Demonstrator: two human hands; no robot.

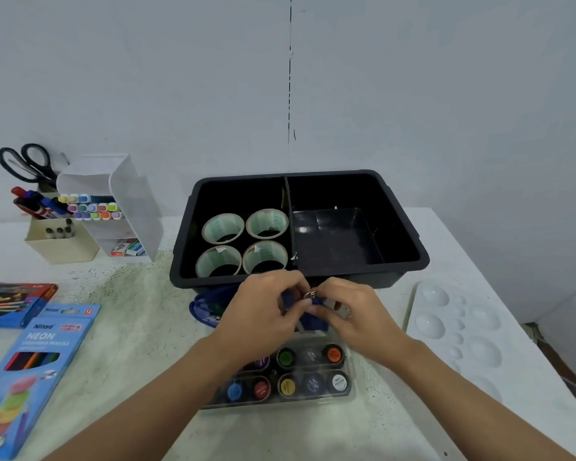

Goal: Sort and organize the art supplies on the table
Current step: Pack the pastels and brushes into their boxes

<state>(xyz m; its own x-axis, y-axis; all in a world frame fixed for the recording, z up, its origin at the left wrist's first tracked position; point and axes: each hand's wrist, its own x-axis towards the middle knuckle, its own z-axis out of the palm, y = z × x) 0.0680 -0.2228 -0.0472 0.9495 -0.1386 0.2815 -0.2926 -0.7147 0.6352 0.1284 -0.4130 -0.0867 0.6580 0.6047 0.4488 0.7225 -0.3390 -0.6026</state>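
Left hand (266,304) and right hand (350,309) meet, fingers curled. Both pinch the blue pouch (210,306) at its small metal zip pull (310,295). The pouch lies just near of the black bin (389,277) and partly over the tray of paint pots (313,385). Tape rolls (223,227) fill the bin's left half.

Risks: the pull slips from the fingertips. A hard tug drags the pouch and jostles the paints. A tilted open pouch could spill its contents.

Even, soft overhead light, faint shadows, glare spots in the black bin (400,227), wide-angle bowing, blurred edges.
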